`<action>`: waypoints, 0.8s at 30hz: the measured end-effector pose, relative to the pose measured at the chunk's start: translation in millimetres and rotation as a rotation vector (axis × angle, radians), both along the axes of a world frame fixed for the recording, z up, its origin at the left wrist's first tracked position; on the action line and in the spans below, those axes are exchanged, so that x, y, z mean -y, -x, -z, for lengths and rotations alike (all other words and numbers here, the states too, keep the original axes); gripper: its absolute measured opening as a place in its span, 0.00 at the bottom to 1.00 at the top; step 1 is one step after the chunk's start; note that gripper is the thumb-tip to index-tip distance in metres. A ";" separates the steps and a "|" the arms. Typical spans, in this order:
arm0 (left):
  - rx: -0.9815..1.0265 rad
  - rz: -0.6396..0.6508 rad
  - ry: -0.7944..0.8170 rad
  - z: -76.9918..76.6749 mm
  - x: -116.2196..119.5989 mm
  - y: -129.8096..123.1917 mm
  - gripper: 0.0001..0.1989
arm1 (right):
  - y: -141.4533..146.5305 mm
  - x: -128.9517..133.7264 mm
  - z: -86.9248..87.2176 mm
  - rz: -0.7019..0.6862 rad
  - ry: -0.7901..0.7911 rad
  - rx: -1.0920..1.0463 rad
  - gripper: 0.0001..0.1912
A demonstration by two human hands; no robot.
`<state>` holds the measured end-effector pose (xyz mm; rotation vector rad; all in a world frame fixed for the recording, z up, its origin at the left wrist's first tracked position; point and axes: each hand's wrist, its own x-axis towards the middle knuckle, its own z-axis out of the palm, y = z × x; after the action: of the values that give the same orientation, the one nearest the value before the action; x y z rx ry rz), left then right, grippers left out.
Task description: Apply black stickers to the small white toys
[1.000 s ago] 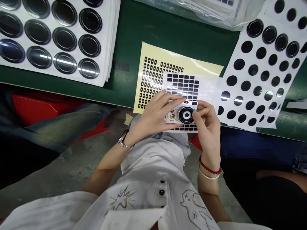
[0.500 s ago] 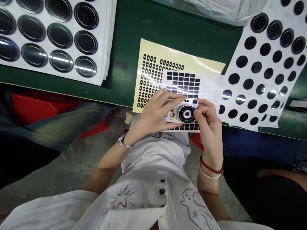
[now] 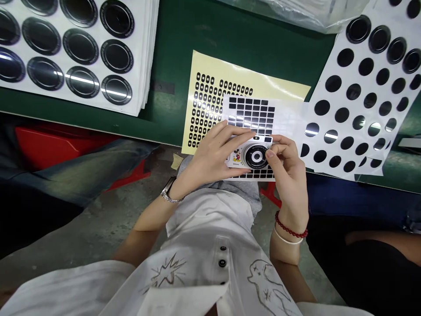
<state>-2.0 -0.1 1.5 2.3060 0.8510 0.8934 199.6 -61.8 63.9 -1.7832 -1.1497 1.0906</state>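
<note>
A small white toy camera (image 3: 237,158) with a cartoon mouse print and a round black lens face sits between my hands at the table's front edge. My left hand (image 3: 219,151) grips its left side, fingers along the top and thumb below. At its right end, my right hand (image 3: 286,160) is closed, thumb and fingers pinching the edge by the lens ring. Under the camera lies a white sheet of black rectangular stickers (image 3: 251,115). That sheet overlaps a yellow sheet (image 3: 276,85) bearing rows of small black oval stickers.
A stack of sheets with large black round stickers (image 3: 80,46) lies at the left. On the right are sheets of black circles (image 3: 342,115). A clear plastic bag (image 3: 305,15) rests at the back. Red stools (image 3: 59,147) and seated people flank me.
Both hands keep almost the same hold on the camera. My right wrist has shifted very slightly to the right, and the view has moved a little.
</note>
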 end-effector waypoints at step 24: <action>0.009 0.004 -0.014 -0.3 -0.2 -0.8 0.39 | 5.8 2.8 6.4 0.056 -0.058 0.055 0.11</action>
<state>-1.2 0.1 1.7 2.3133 0.8391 0.9100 193.8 -64.6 57.4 -1.7997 -1.1455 0.9709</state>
